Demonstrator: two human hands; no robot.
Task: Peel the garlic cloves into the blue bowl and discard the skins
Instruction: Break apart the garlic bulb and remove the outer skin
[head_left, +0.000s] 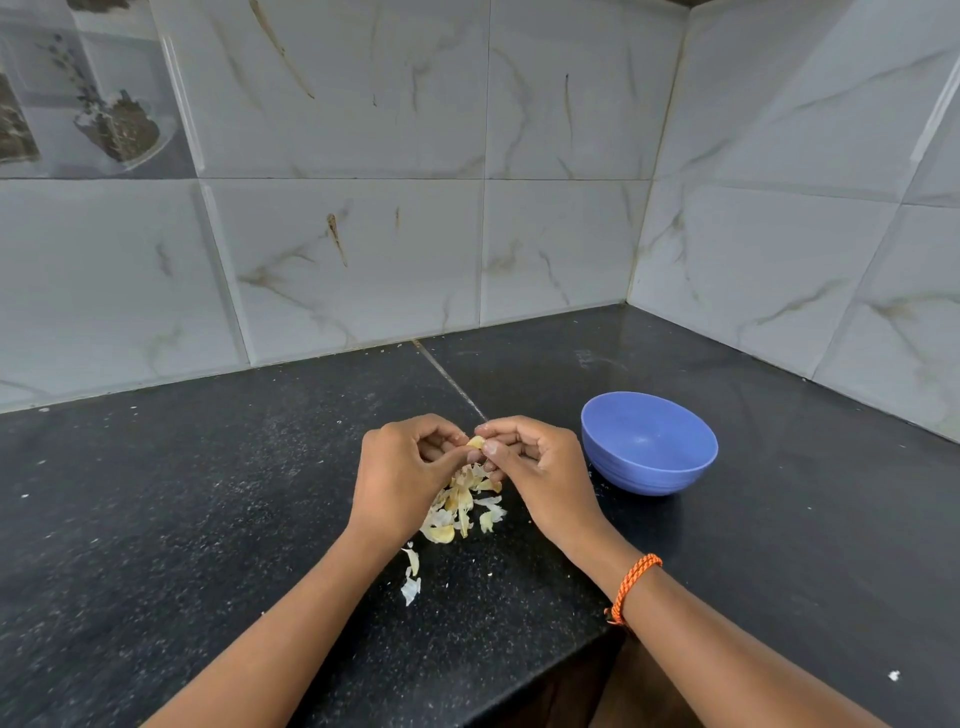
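A small pale garlic clove (475, 442) is pinched between the fingertips of my left hand (402, 475) and my right hand (535, 470), both held just above the black counter. Under and in front of the hands lies a heap of papery garlic skins (460, 506). Two more loose skins (411, 574) lie nearer to me. The blue bowl (649, 441) stands on the counter just right of my right hand; the part of its inside that I see holds nothing.
The black speckled counter (208, 493) runs into a corner of pale marble-look wall tiles (363, 249). Its front edge steps back at the lower right. A white scrap (894, 675) lies far right. An orange cord bracelet (631, 587) is on my right wrist.
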